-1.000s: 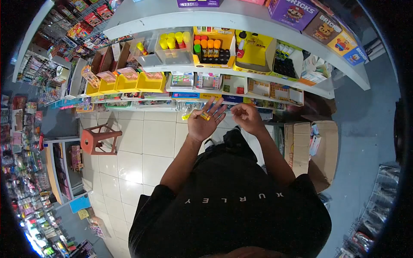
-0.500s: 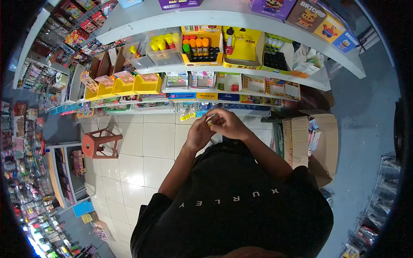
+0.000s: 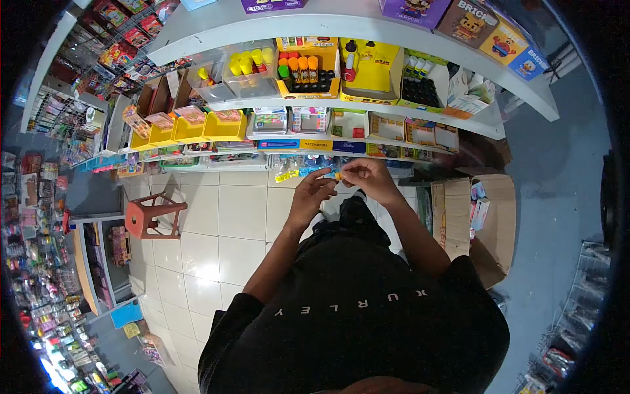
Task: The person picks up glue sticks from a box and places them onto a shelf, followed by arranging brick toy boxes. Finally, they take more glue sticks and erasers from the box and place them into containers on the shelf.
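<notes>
In the head view, my right hand (image 3: 369, 180) pinches a small orange-yellow object (image 3: 338, 176) between thumb and fingertips. Its exact kind is too small to make out. My left hand (image 3: 311, 201) is just to the left of it, thumb and fingers parted, with nothing visible in them. Both hands are in the air in front of the lower shelf edge. Beyond them sit small white trays (image 3: 350, 125) of little items and a row of workbooks (image 3: 315, 145).
Glue sticks (image 3: 304, 70) stand in a display box above, beside a yellow box (image 3: 373, 65). Yellow bins (image 3: 224, 129) line the shelf's left. A red plastic stool (image 3: 154, 215) is on the tiled floor at left, an opened cardboard box (image 3: 453, 217) at right.
My hands have drawn apart and the right has shifted slightly rightward. The small object, earlier held between both hands, now shows at the right fingertips.
</notes>
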A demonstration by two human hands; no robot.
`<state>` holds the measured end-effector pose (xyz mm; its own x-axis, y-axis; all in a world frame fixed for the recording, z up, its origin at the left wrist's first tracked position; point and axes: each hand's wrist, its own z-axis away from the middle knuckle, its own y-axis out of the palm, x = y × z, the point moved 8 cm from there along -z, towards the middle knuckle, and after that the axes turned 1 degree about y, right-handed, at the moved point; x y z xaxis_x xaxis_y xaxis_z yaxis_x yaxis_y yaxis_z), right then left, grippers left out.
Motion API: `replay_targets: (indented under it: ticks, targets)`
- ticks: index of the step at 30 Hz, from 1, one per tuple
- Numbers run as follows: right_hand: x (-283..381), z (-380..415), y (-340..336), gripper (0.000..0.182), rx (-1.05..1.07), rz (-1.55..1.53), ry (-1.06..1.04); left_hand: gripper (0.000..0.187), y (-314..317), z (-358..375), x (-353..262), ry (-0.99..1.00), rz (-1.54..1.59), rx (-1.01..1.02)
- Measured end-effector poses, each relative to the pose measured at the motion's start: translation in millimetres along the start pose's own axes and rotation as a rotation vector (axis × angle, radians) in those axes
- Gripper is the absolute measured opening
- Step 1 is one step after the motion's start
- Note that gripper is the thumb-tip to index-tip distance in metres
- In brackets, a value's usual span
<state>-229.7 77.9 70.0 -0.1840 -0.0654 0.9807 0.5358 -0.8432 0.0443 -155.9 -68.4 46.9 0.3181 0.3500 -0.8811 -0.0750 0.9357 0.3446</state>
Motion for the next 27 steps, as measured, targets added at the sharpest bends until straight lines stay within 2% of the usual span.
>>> replay_targets:
  ticks: [5, 10, 14, 27]
  targets:
    - [1, 2, 19, 0.027, 0.064, -0.023, 0.026, 0.031, -2, 0, 3, 0.053, -0.02, 0.018]
    - [-3, 3, 16, 0.032, 0.021, -0.077, 0.028, 0.027, -12, 2, 8, 0.032, 0.005, -0.037]
    - [-10, 5, 7, 0.034, 0.0, -0.095, 0.097, 0.027, -16, 0, 5, 0.027, 0.02, -0.057]
    - [-10, -7, 4, 0.033, 0.008, -0.055, 0.08, 0.026, -24, -11, -5, 0.055, 0.008, -0.064]
